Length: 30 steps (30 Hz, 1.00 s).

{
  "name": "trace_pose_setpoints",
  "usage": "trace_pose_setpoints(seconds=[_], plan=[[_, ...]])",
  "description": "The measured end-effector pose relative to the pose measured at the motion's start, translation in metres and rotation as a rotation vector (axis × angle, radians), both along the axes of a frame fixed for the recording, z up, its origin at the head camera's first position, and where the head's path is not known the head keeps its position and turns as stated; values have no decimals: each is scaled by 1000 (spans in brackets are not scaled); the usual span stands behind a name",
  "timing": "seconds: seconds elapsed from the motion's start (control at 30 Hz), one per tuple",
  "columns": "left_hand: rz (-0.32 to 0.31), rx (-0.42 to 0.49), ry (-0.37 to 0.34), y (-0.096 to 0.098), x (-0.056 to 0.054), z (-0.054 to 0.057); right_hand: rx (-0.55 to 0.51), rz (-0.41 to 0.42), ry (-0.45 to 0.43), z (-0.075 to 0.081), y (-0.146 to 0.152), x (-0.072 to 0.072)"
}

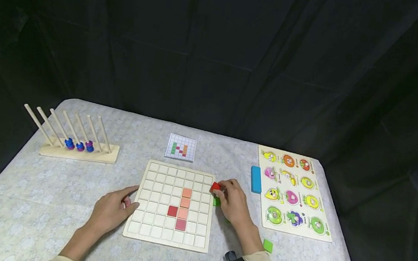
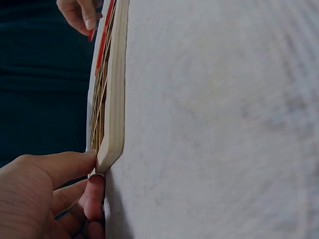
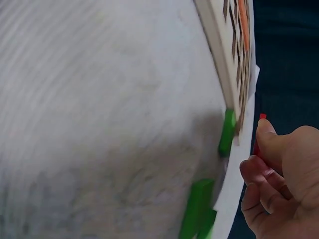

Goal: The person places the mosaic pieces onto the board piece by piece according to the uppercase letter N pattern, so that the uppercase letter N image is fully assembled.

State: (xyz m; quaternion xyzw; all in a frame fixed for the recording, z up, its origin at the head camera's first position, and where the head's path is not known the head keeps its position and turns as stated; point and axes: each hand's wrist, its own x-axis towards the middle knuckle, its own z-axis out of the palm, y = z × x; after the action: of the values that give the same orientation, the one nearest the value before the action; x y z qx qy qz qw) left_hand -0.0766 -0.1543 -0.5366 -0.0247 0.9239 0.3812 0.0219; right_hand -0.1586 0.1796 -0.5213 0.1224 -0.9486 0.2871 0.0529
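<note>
A light wooden grid board [image 1: 155,238] lies mid-table with coral tiles [image 1: 185,202], a dark red tile [image 1: 172,211] and a pinkish-red tile [image 1: 180,224] in its cells. My left hand [image 1: 111,210] grips the board's left edge; in the left wrist view the thumb overlaps its top and a fingertip meets its side. Off the board's right edge, my right hand [image 1: 235,202] pinches a red square tile [image 1: 215,187] between thumb and fingers. Beneath that hand a green tile [image 1: 217,201] lies against the board, and more green tiles [image 3: 197,206] show in the right wrist view.
A pattern card [image 1: 180,147] with coloured squares lies beyond the board. At left stands a peg rack [image 1: 79,155] with blue and purple beads. A blue block [image 1: 256,179] sits beside a fruit puzzle board [image 1: 294,232] at right. One green tile [image 1: 268,245] lies near the right sleeve.
</note>
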Motion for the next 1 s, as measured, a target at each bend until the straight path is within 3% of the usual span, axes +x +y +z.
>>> trace_pose_setpoints(seconds=[0.4,1.0], plan=[[-1,12,14,-1,0,3,-6,125,18,12,-34,12],[-7,1,14,0,0,3,-19,253,-3,6,-84,27]])
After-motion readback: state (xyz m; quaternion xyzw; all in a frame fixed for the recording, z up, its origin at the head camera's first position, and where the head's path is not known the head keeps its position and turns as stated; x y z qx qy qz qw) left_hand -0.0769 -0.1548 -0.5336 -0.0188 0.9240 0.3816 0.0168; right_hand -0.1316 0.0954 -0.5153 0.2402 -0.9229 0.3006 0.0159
